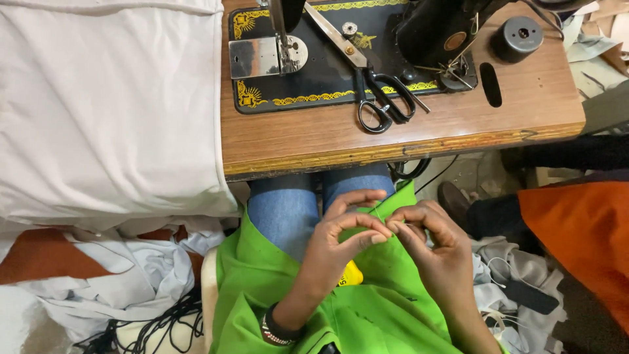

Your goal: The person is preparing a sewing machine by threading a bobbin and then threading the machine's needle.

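Two hands pinching together below the wooden sewing table [314,141], left hand [341,239] and right hand [429,239] pressing fingertips on a fine thread [379,211] over green fabric [367,314] draped across the lap, leaving scissors [373,92] resting on that table within reach.

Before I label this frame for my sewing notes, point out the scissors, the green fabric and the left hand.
scissors [383,108]: head view, on the black handle loops.
green fabric [386,314]: head view, on the bare cloth over the lap.
left hand [344,239]: head view, on the back of the hand.
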